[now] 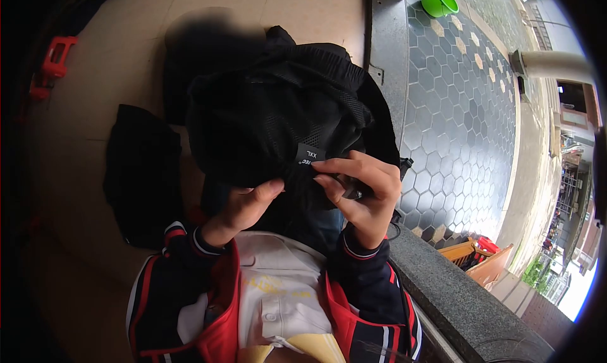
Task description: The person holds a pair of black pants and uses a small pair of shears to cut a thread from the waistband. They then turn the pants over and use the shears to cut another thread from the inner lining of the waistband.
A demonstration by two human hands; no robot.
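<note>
A black mesh-lined garment (278,104) with a small XXL label (309,154) is bunched up in front of me. My left hand (243,205) grips its lower edge from below, thumb pressed into the cloth. My right hand (360,192) pinches the waistband just beside the label, fingers curled over the fabric. Both sleeves are dark with red and white trim.
Another black cloth (142,173) lies on the tan tiled floor (114,72) to the left. A red object (54,59) sits far left. A grey stone ledge (455,293) runs along the right; below it is hexagon paving (461,110) with a green bucket (439,0).
</note>
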